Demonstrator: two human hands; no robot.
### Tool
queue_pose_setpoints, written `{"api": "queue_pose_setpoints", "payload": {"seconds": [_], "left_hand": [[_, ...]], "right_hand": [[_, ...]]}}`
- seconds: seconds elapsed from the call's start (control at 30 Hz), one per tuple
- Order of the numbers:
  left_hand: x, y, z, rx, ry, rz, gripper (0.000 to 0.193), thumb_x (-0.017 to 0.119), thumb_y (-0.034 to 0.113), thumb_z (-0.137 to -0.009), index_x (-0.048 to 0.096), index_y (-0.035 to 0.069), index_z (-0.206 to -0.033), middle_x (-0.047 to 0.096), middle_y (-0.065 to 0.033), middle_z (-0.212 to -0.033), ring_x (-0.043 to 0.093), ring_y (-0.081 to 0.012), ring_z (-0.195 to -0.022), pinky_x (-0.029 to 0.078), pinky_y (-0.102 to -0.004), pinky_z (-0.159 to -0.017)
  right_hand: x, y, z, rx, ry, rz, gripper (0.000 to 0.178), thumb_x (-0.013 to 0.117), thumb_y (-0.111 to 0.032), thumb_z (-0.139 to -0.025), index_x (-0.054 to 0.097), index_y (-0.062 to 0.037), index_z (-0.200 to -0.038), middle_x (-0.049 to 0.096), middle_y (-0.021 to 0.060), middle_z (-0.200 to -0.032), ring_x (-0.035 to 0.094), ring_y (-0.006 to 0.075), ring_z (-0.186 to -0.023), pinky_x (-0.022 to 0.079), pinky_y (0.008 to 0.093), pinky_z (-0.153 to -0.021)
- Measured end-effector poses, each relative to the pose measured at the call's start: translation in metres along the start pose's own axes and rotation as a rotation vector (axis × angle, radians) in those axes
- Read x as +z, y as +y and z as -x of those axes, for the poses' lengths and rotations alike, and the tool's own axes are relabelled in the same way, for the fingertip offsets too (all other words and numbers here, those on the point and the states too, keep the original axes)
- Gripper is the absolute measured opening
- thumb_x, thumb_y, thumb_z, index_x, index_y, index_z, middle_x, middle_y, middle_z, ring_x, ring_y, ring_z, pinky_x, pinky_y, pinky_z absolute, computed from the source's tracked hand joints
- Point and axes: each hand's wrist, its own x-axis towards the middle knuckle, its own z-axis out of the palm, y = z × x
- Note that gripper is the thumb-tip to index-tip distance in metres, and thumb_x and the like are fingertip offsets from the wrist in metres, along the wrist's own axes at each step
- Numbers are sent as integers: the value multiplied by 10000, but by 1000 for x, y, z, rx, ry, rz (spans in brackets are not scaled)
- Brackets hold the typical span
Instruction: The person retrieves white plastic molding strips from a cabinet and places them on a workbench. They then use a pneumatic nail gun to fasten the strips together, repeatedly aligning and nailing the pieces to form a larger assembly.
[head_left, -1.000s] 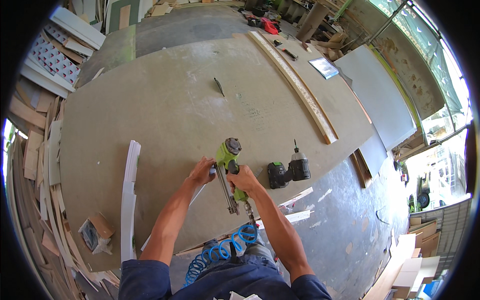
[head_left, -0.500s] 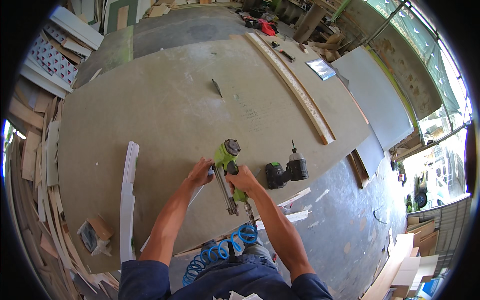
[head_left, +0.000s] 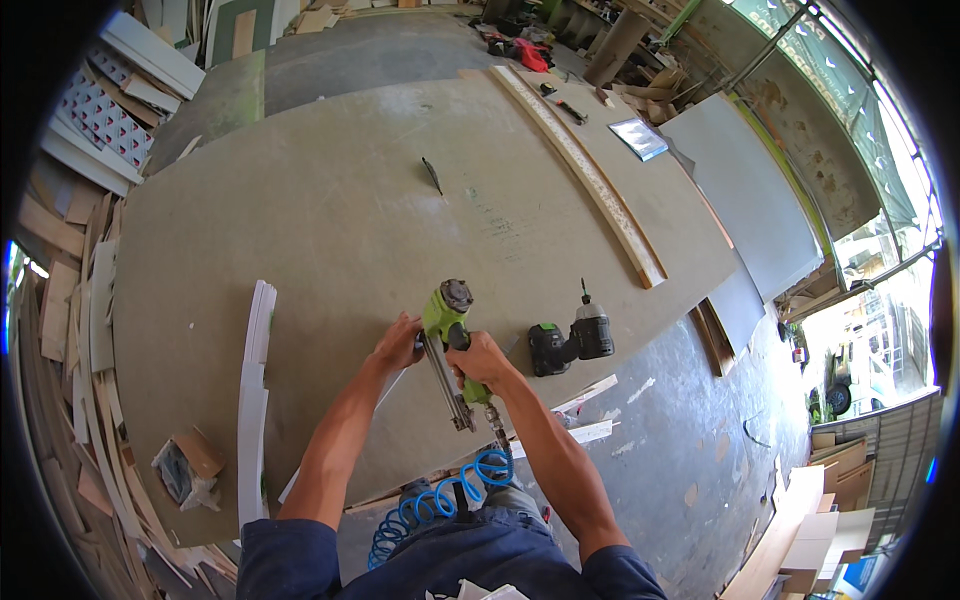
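Observation:
A green and black air nail gun (head_left: 440, 316) is held above the large board (head_left: 320, 220) by my right hand (head_left: 482, 362), closed around its grip. Its long metal magazine slants down toward me. A coiled blue air hose (head_left: 432, 506) is connected at the handle's end and loops in front of my body. My left hand (head_left: 400, 343) is closed close beside the nail gun's left side. Its fingertips are partly hidden, and what they pinch cannot be made out. A thin white strip (head_left: 388, 388) shows below that hand, passing under my left forearm.
A black cordless driver (head_left: 592, 335) lies right of the nail gun. White trim pieces (head_left: 256, 400) lie at left, near a torn-open box (head_left: 190, 470). Farther off are a long wooden strip (head_left: 585, 175), a dark slim tool (head_left: 431, 175) and a silvery packet (head_left: 638, 139).
The nail gun has shifted very slightly left, with both hands following. My grip on it stays the same.

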Motion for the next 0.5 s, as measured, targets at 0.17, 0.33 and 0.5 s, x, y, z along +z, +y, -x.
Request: {"api": "queue_pose_setpoints", "payload": {"seconds": [0.17, 0.33, 0.5], "left_hand": [[-3, 7, -3, -58, -50, -5, 404, 747, 24, -665, 633, 92, -1046, 617, -123, -1078, 552, -406, -1064, 391, -535, -1045], [-9, 1, 7, -90, -24, -61, 589, 772, 62, -665, 550, 77, -1209, 578, -181, -1182, 532, -441, -1159, 370, -523, -1123], [-41, 71, 33, -422, 98, -83, 1008, 831, 184, -643, 321, 100, -1509, 469, -276, -1409, 500, -461, -1252, 412, -488, -1101]], "right_hand": [[-4, 5, -4, 6, 9, 37, 132, 655, -34, -807, 599, 66, -741, 581, 96, -635, 567, 178, -495, 507, 349, -422], [2, 7, -1, -17, 0, -33, 115, 660, -46, -813, 616, 45, -759, 577, 81, -632, 569, 176, -495, 511, 341, -423], [-13, 24, 2, -81, 8, -123, 133, 654, -51, -819, 610, 25, -719, 589, 81, -624, 591, 184, -487, 510, 341, -433]]}}
